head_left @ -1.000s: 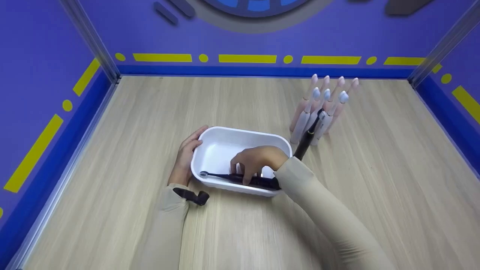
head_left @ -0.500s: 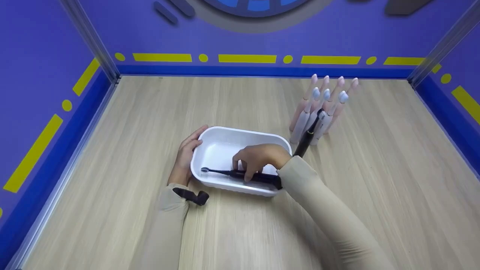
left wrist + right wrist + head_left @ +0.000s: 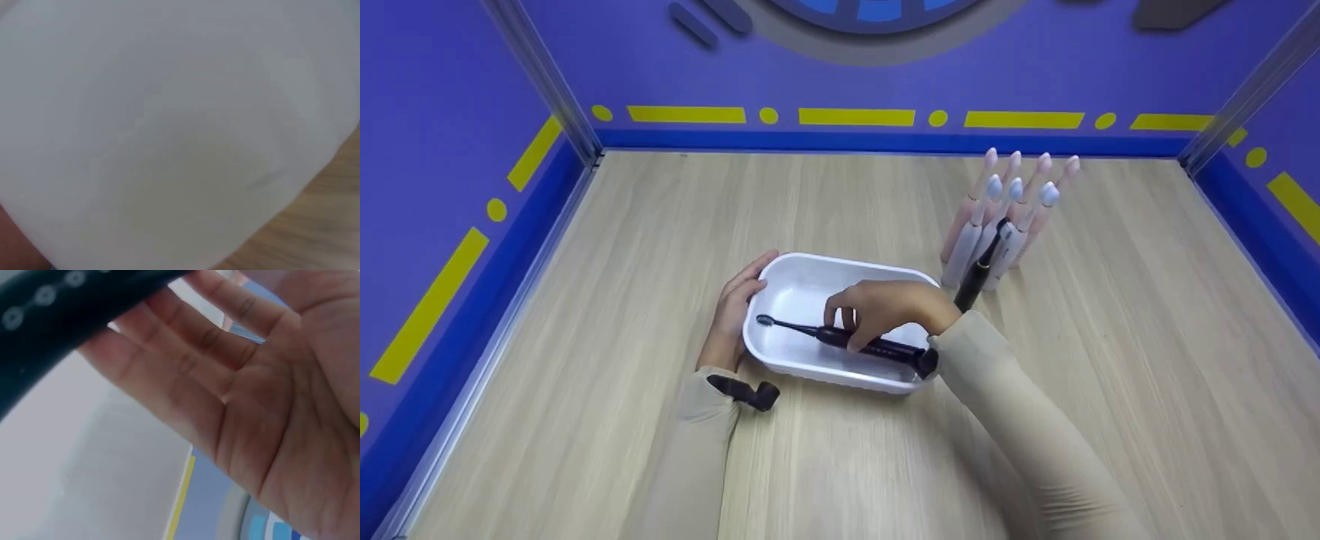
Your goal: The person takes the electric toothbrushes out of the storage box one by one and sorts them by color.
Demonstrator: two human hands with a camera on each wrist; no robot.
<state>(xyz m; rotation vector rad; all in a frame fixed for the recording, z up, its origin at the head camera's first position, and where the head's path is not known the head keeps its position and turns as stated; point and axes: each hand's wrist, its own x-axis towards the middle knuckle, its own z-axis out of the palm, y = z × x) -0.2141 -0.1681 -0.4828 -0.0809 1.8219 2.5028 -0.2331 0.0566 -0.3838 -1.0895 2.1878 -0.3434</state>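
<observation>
The right hand (image 3: 885, 311) pinches the black toothbrush (image 3: 847, 342) over the white tray (image 3: 802, 360); the left hand (image 3: 735, 307) steadies the tray's end, fingers curled round the rim. Eight toothbrushes (image 3: 1001, 225) remain standing near the desk's far right corner.

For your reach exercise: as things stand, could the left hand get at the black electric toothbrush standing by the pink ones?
Probably not directly: the left hand holds the white rectangular tub, and the right hand lies between it and the black electric toothbrush.
</observation>
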